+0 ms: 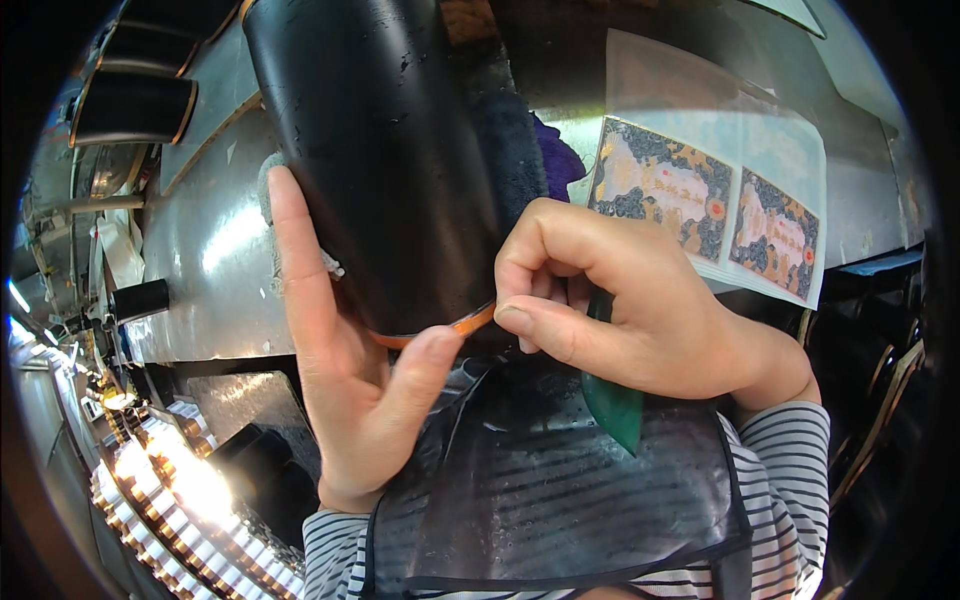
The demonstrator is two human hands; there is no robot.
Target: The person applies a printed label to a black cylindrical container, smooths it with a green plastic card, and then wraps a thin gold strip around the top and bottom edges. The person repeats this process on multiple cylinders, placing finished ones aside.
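Note:
A large black cylinder (375,150) with a smooth, slightly wet surface lies pointing toward me. Its near end has an orange rim (473,322). My left hand (345,370) is open along the left side, fingers stretched out and thumb tip against the rim. At the rim's right end my right hand (610,300) is closed, its thumb and index fingertip pressed together. Anything thin in that pinch is too small to make out. From under the same hand sticks a flat green pointed piece (615,415), apparently held by the curled fingers; its upper part is mostly hidden.
Right of the cylinder lies a translucent sheet with patterned decals (665,185). A dark cloth (508,150) and a purple cloth (560,160) touch the cylinder's right side. More black cylinders (135,107) stand at the far left. White-and-gold pieces (165,510) line the lower left.

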